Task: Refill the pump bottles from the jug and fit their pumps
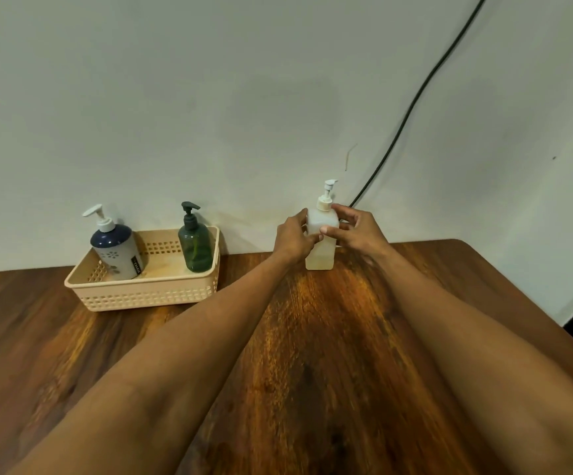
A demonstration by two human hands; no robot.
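Both hands, the left hand and the right hand, have their fingers wrapped around the white bottle. It stands on the desk at 12 o'clock. Its pump looks on. Next, probably the basket at 10 o'clock.

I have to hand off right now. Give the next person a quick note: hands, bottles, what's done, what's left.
Left hand and right hand both grip the white bottle, upright on the table near the wall, pump on top.
Navy bottle and green bottle stand in the basket, pumps fitted.
No jug in view.
Left: check the white bottle's pump is tight, then probably move it to the basket.
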